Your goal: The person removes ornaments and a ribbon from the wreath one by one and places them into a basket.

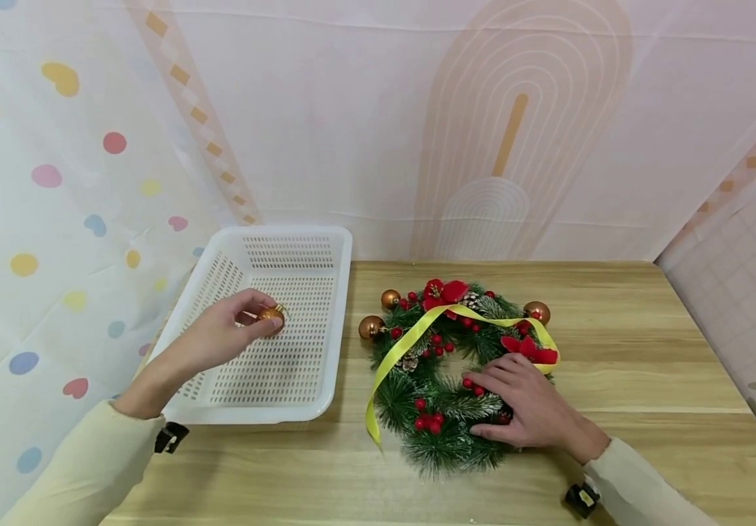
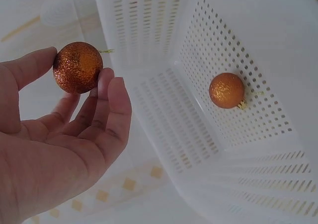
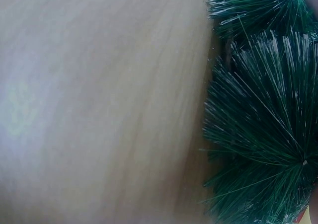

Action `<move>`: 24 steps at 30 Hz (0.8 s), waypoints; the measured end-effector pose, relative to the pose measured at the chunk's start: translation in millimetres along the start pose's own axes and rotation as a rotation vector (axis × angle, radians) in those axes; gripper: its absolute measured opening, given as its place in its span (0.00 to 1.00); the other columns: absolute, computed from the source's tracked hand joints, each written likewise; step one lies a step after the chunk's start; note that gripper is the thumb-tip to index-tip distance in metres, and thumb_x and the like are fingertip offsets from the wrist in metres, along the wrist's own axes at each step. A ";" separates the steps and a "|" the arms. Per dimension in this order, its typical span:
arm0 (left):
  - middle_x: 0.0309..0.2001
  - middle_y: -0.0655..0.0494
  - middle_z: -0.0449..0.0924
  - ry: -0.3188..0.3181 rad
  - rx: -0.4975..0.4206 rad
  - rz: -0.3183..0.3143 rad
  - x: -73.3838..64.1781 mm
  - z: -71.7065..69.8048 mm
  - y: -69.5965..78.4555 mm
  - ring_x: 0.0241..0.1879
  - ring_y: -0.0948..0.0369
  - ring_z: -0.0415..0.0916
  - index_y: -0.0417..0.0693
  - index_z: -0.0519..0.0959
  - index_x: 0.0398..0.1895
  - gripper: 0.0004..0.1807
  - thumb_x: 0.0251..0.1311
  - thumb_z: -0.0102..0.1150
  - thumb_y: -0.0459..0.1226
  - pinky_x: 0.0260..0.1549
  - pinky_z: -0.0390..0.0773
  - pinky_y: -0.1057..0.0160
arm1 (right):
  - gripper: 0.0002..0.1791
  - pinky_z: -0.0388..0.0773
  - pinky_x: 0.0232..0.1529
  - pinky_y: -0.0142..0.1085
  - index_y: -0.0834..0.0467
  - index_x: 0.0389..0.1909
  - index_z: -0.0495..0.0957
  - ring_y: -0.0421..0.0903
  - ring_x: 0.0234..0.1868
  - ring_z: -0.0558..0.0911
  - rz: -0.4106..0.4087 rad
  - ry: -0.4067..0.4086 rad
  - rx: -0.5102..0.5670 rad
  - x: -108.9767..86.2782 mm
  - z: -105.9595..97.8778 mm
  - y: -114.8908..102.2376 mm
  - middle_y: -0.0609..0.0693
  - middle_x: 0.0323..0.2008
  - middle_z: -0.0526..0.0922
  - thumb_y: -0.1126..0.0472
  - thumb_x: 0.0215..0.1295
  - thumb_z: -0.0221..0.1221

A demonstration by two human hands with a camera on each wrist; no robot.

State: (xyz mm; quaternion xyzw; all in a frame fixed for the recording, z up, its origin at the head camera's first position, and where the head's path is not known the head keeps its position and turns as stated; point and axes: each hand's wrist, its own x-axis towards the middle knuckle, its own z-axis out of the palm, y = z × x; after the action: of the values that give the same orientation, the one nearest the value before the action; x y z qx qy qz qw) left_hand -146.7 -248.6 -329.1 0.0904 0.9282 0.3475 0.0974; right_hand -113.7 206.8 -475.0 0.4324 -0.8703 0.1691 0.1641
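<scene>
Bauble (image 2: 78, 67) apart from basket rim (image 1: 338, 314)

In the head view I am working in bright, diffuse light; a soft shadow is lying on the table (image 1: 634, 351) below my left sleeve (image 1: 82, 467); the left wrist view is looking greyer, glitter sparkling on my ornament (image 2: 77, 67); in the right wrist view wood is blurring, pale glare washing its left, wreath needles (image 3: 268, 105) showing sharper.
</scene>
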 end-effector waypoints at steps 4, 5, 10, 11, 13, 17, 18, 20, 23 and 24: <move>0.47 0.46 0.82 -0.002 -0.004 -0.012 1.1 -2.2 -1.5 0.45 0.52 0.80 0.41 0.75 0.53 0.18 0.67 0.60 0.43 0.37 0.76 0.59 | 0.41 0.70 0.56 0.47 0.54 0.61 0.78 0.47 0.50 0.78 0.001 -0.002 0.002 -0.1 0.0 0.2 0.47 0.45 0.84 0.29 0.55 0.62; 0.47 0.45 0.82 -0.002 -0.005 -0.014 1.5 -2.6 -2.0 0.45 0.52 0.81 0.41 0.75 0.53 0.18 0.67 0.60 0.43 0.37 0.76 0.59 | 0.41 0.70 0.56 0.47 0.54 0.61 0.78 0.47 0.50 0.78 0.001 -0.002 0.003 -0.1 0.0 0.2 0.47 0.45 0.84 0.30 0.55 0.62; 0.48 0.45 0.82 -0.003 -0.001 -0.020 2.4 -3.5 -3.9 0.45 0.53 0.80 0.41 0.75 0.52 0.18 0.68 0.60 0.44 0.39 0.76 0.58 | 0.40 0.70 0.56 0.47 0.54 0.61 0.78 0.46 0.50 0.77 0.000 -0.001 0.004 -0.4 0.0 0.6 0.46 0.45 0.84 0.30 0.55 0.62; 0.48 0.45 0.82 -0.003 0.000 -0.022 2.4 -3.7 -4.0 0.45 0.53 0.80 0.41 0.75 0.53 0.18 0.68 0.60 0.44 0.39 0.76 0.59 | 0.40 0.70 0.56 0.47 0.54 0.61 0.78 0.46 0.50 0.77 0.001 -0.002 0.004 -0.3 -0.1 0.7 0.46 0.45 0.84 0.30 0.55 0.62; 0.49 0.45 0.82 -0.004 0.004 -0.026 2.7 -3.9 -4.1 0.46 0.52 0.80 0.41 0.75 0.53 0.18 0.68 0.60 0.44 0.39 0.76 0.59 | 0.40 0.70 0.56 0.46 0.54 0.61 0.78 0.46 0.50 0.77 0.001 -0.002 0.005 -0.4 -0.2 0.9 0.46 0.45 0.84 0.30 0.55 0.63; 0.50 0.43 0.81 -0.007 0.001 -0.034 3.5 -4.4 -4.8 0.46 0.51 0.80 0.41 0.74 0.54 0.19 0.68 0.59 0.44 0.38 0.76 0.59 | 0.40 0.69 0.56 0.47 0.54 0.61 0.78 0.46 0.50 0.77 0.003 -0.002 0.009 -0.3 -0.4 0.8 0.46 0.45 0.84 0.30 0.55 0.63; 0.50 0.42 0.81 -0.009 -0.001 -0.037 3.6 -4.6 -5.0 0.46 0.50 0.80 0.41 0.74 0.54 0.19 0.68 0.59 0.44 0.38 0.76 0.59 | 0.40 0.69 0.56 0.47 0.54 0.61 0.78 0.46 0.50 0.77 0.002 -0.001 0.008 -0.4 -0.3 0.9 0.46 0.45 0.84 0.30 0.55 0.62; 0.51 0.41 0.80 -0.016 -0.002 -0.044 3.8 -5.1 -5.9 0.47 0.50 0.81 0.41 0.73 0.56 0.21 0.68 0.59 0.45 0.38 0.77 0.59 | 0.40 0.69 0.56 0.47 0.54 0.61 0.78 0.46 0.50 0.77 0.002 0.000 0.006 -0.5 -0.2 0.8 0.46 0.45 0.84 0.30 0.56 0.62; 0.51 0.41 0.79 -0.028 -0.003 -0.058 4.2 -5.7 -7.6 0.47 0.50 0.81 0.40 0.71 0.58 0.22 0.69 0.58 0.45 0.38 0.77 0.59 | 0.40 0.69 0.57 0.48 0.54 0.61 0.78 0.47 0.50 0.77 0.002 -0.001 -0.001 -0.9 0.2 0.8 0.47 0.45 0.84 0.29 0.56 0.62; 0.51 0.41 0.79 -0.031 -0.001 -0.063 4.3 -5.6 -8.1 0.47 0.50 0.81 0.40 0.70 0.59 0.23 0.69 0.58 0.44 0.38 0.77 0.59 | 0.40 0.69 0.57 0.49 0.54 0.61 0.78 0.47 0.50 0.77 0.003 -0.002 -0.004 -1.0 0.3 0.8 0.46 0.45 0.84 0.29 0.56 0.62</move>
State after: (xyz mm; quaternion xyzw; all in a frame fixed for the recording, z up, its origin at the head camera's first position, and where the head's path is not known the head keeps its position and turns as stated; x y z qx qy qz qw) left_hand -153.1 -257.1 -330.8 0.0665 0.9288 0.3434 0.1228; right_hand -113.8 207.8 -475.9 0.4310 -0.8714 0.1673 0.1639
